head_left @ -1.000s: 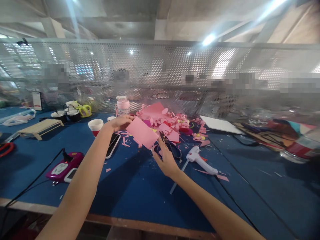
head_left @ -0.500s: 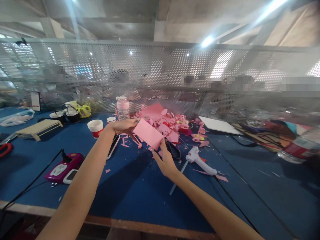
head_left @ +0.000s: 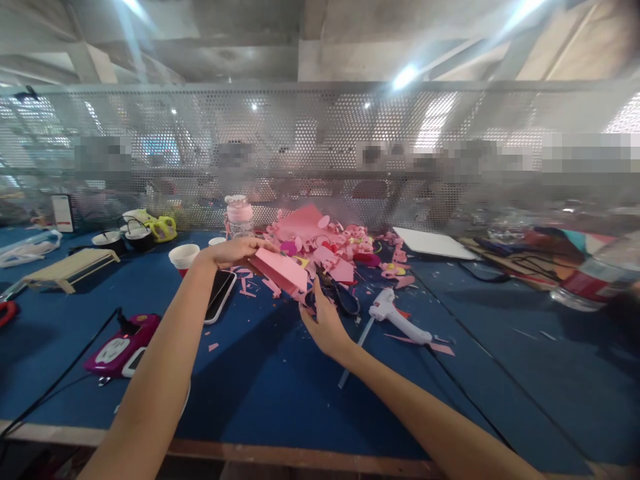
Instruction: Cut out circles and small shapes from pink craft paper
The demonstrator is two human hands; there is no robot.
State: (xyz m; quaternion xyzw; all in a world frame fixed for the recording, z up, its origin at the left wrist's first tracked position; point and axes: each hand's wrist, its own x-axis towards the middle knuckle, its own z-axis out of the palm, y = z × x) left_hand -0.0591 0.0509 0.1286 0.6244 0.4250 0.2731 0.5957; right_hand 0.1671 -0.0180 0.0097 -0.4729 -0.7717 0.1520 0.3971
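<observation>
My left hand (head_left: 235, 253) grips the far left end of a pink box-shaped piece (head_left: 283, 270), fingers on top. The piece is tilted above the blue tabletop, showing a flat pink top and a narrower side; whether it is hollow I cannot tell. Just right of its near corner, my right hand (head_left: 324, 320) has thumb and fingers spread, with nothing visible in them. Behind both hands lies a heap of pink scraps and cutouts (head_left: 340, 243). Dark-handled scissors (head_left: 345, 299) lie partly hidden behind the right hand.
A white glue gun (head_left: 397, 317) with its glue stick and cord lies right of my right hand. Left are a phone (head_left: 220, 297), paper cups (head_left: 183, 256), a purple power socket (head_left: 123, 347) and a small wooden stand (head_left: 73, 265). A perforated metal screen (head_left: 300, 147) closes off the back.
The pink piece has tipped, so its broad face shows less and a side shows more. My right hand has come off its corner. The view has shifted slightly.
</observation>
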